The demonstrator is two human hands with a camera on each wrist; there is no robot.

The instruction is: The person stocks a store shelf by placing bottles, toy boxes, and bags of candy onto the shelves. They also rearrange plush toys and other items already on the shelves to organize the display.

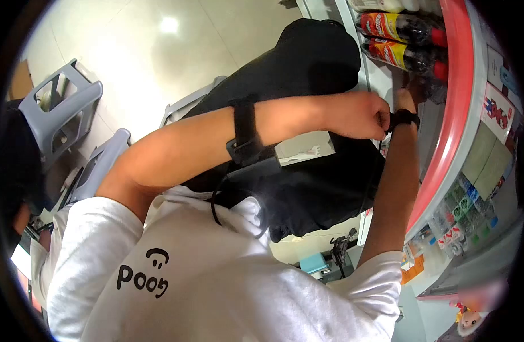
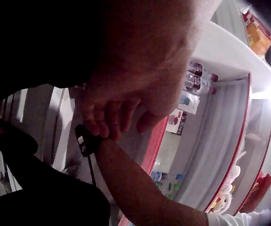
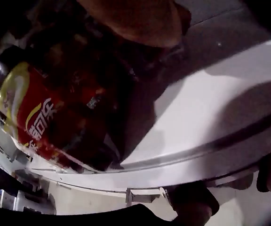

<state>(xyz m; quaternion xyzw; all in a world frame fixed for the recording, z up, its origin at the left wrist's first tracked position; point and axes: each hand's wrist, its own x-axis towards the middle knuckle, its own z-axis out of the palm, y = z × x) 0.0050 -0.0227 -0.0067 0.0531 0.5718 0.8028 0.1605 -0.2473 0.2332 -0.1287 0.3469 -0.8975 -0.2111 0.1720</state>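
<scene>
My left hand (image 1: 359, 115) reaches across to the right wrist, fingers curled. They pinch the small black camera (image 2: 84, 140) strapped there; the left wrist view shows the fingertips right at it. My right hand (image 1: 407, 100) extends past its black strap (image 1: 406, 118) into the shelf area, beside plastic-wrapped cola bottles. The bottles (image 1: 404, 56) have red and yellow labels and red caps. In the right wrist view, part of the right hand (image 3: 140, 21) shows over the shelf's white surface, close to a cola bottle (image 3: 36, 117). Its fingers are mostly hidden, so I cannot tell their grip.
A curved red shelf edge (image 1: 444, 154) runs along the right, with small packets (image 1: 464, 211) beyond it. Grey plastic stools (image 1: 62, 108) stand on the pale tiled floor (image 1: 131, 51) at left. Clear bottles (image 2: 199, 82) stand on another shelf. A black-trousered leg (image 1: 319, 57) is in front.
</scene>
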